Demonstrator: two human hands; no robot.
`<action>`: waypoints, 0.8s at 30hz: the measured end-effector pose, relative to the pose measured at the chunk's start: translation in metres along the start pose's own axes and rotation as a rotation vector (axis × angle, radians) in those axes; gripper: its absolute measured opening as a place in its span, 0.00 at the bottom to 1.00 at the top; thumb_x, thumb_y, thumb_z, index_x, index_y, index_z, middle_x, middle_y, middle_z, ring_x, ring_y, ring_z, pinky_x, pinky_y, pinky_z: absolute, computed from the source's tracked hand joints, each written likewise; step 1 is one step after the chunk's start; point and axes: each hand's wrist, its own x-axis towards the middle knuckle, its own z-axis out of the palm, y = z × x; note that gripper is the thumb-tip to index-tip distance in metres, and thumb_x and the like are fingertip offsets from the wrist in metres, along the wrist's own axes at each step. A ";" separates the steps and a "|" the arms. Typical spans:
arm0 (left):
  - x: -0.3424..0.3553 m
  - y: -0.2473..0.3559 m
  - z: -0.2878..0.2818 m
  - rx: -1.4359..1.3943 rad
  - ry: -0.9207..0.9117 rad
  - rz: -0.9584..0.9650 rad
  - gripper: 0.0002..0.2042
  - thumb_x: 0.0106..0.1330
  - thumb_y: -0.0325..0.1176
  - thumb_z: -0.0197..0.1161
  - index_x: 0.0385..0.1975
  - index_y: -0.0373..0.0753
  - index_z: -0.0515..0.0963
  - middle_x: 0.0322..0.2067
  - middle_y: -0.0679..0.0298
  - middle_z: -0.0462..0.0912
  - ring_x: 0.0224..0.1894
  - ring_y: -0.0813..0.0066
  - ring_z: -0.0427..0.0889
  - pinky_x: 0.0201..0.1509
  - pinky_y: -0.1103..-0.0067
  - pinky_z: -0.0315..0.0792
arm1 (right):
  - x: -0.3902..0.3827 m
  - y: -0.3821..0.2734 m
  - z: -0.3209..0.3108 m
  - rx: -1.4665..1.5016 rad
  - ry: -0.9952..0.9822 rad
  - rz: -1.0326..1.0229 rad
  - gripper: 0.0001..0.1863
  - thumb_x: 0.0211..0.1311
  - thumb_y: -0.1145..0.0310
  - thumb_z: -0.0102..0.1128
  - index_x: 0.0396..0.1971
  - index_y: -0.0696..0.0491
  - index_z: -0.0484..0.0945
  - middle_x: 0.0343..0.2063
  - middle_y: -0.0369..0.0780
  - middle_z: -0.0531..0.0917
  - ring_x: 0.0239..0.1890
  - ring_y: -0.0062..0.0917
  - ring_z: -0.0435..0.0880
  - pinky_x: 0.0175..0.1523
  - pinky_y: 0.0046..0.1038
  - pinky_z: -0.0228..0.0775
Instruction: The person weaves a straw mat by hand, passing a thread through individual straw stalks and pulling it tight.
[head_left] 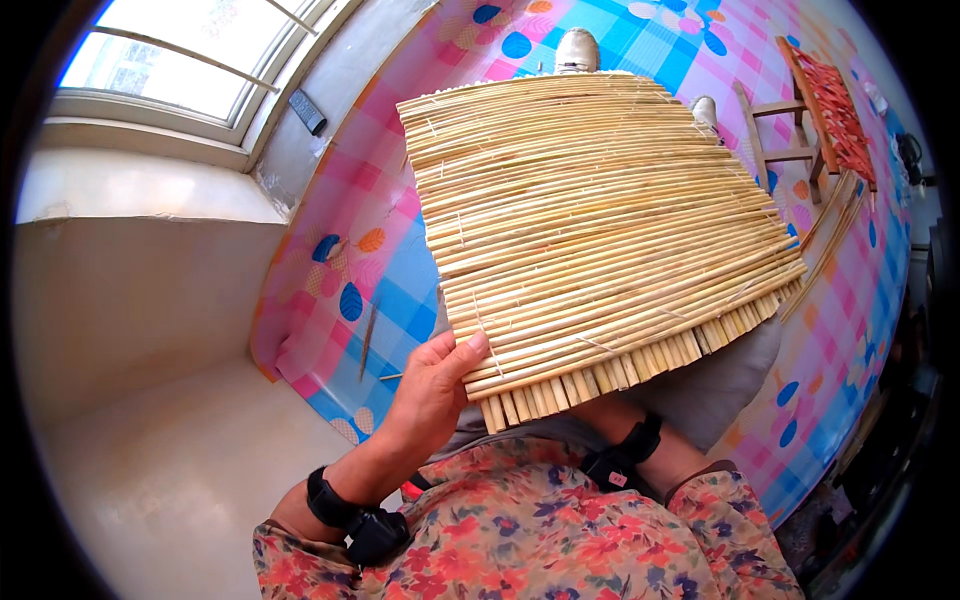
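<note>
A mat of pale yellow reed stalks lies over my lap and legs, its far edge reaching toward my shoes. Its top stalks run side to side, bound in places with thin light string. Along the near edge, cut ends of a lower layer of stalks point toward me. My left hand is closed on the near left corner of the mat, thumb on top and fingers underneath. The right forearm goes under the near edge, so the mat hides my right hand and its fingers.
At the right, a wooden folding stool with red webbing stands on the patterned floor covering. Loose stalks lie beside it. A dark remote control rests on the ledge by the window. White shoes show past the mat.
</note>
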 end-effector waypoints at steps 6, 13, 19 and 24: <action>-0.005 0.007 0.007 -0.029 0.025 -0.038 0.16 0.69 0.35 0.51 0.49 0.28 0.70 0.45 0.57 0.78 0.46 0.73 0.78 0.51 0.77 0.73 | 0.002 -0.002 0.000 0.037 -0.037 0.048 0.24 0.62 0.65 0.57 0.55 0.56 0.62 0.50 0.39 0.71 0.51 0.22 0.70 0.54 0.26 0.68; -0.006 0.002 0.004 -0.037 0.051 -0.060 0.17 0.69 0.35 0.50 0.51 0.29 0.68 0.48 0.55 0.77 0.49 0.72 0.77 0.55 0.77 0.70 | 0.001 -0.005 0.003 0.032 -0.038 0.072 0.24 0.63 0.65 0.56 0.55 0.56 0.62 0.50 0.39 0.71 0.51 0.22 0.69 0.54 0.26 0.67; -0.003 0.001 0.004 -0.032 -0.006 -0.030 0.17 0.69 0.35 0.50 0.51 0.28 0.68 0.48 0.56 0.77 0.49 0.73 0.77 0.55 0.78 0.70 | 0.000 -0.003 0.003 0.019 -0.030 0.064 0.24 0.63 0.65 0.55 0.55 0.56 0.61 0.51 0.39 0.70 0.52 0.22 0.69 0.55 0.27 0.67; -0.003 0.000 0.003 -0.027 -0.026 -0.016 0.17 0.69 0.36 0.50 0.50 0.28 0.68 0.47 0.56 0.77 0.48 0.73 0.77 0.55 0.79 0.70 | 0.001 -0.004 0.003 0.011 -0.031 0.045 0.24 0.63 0.64 0.55 0.56 0.56 0.61 0.51 0.39 0.70 0.52 0.22 0.69 0.55 0.27 0.66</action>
